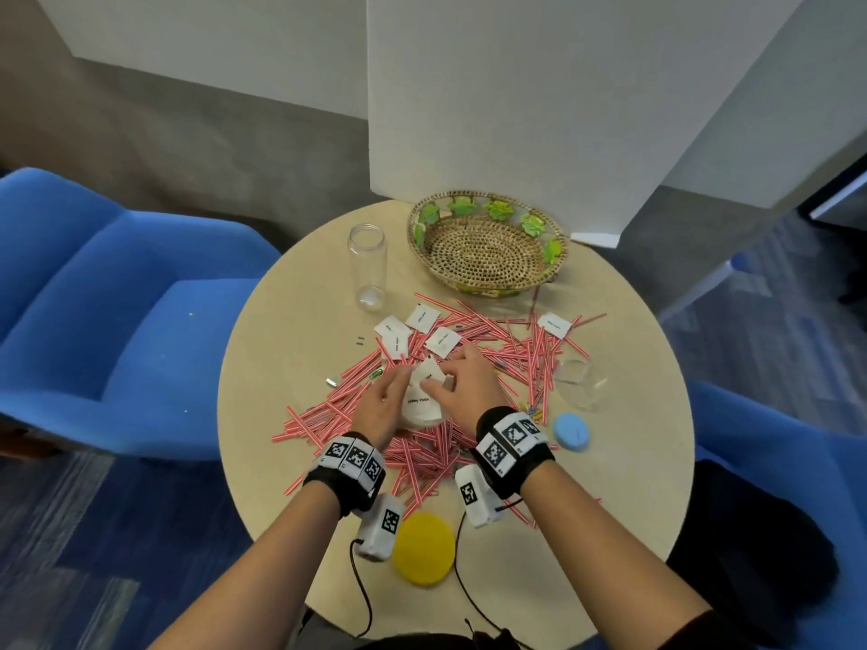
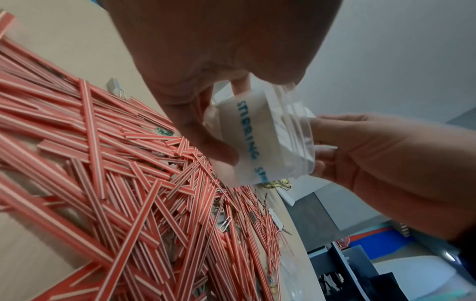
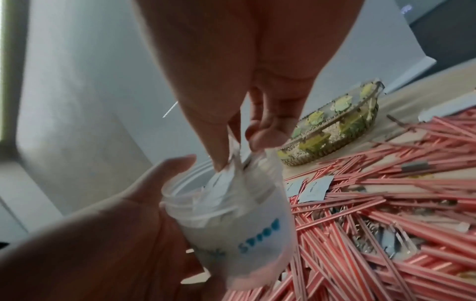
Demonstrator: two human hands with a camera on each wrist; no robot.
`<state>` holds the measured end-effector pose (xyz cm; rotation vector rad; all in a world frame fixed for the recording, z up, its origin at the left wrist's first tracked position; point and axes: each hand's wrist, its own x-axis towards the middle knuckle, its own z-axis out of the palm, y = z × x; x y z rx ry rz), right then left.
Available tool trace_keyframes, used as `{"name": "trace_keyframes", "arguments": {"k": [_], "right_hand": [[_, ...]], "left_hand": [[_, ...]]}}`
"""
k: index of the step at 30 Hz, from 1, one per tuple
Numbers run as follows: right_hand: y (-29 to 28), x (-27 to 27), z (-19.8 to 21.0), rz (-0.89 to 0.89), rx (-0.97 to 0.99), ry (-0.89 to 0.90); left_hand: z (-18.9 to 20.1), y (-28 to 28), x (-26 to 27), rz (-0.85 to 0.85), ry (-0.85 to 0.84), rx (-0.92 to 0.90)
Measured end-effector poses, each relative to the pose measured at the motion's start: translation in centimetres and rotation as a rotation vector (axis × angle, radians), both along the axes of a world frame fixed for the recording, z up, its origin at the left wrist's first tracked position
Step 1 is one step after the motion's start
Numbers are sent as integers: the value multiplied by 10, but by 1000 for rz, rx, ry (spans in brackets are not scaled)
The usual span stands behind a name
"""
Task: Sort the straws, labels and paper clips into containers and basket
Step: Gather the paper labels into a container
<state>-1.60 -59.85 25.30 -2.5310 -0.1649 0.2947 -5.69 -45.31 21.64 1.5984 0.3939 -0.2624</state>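
My left hand point(image 1: 380, 405) grips a small clear jar point(image 1: 422, 401) stuffed with white labels, held tilted above the heap of red-and-white straws point(image 1: 516, 349). In the left wrist view the jar point(image 2: 257, 142) bears blue print, and my left hand's point(image 2: 193, 114) thumb lies across it. My right hand point(image 1: 462, 387) is at the jar's mouth. There its fingertips point(image 3: 226, 160) pinch labels point(image 3: 226, 183) that stick out of the jar point(image 3: 244, 224). Loose labels point(image 1: 422, 318) lie on the straws. Paper clips point(image 2: 225, 224) lie scattered among the straws.
A woven basket point(image 1: 488, 246) stands at the back of the round table point(image 1: 281, 330), with a tall clear jar point(image 1: 367, 267) to its left. A low clear jar point(image 1: 579, 382) and blue lid point(image 1: 571, 432) sit right. A yellow lid point(image 1: 423, 548) lies near me. Blue chairs flank the table.
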Motion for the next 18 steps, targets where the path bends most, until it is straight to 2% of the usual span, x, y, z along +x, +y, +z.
{"name": "trace_keyframes", "arguments": {"k": [4,7,12,15,18], "right_hand": [[2,9,2,-56,255,-63],[8,19,2,-3,181,-145],[20,47,-8,72,-68,29],[28,67,-16,188,38,180],[27,95,-23,163,325,313]], "left_hand": [[2,7,11,38,-12,-18],[1,13,21,89,-21,-37],[-13,24,37,140,-40,-12],[-24,35,47,187,-57,6],[-31,52,61,256,-55,61]]}}
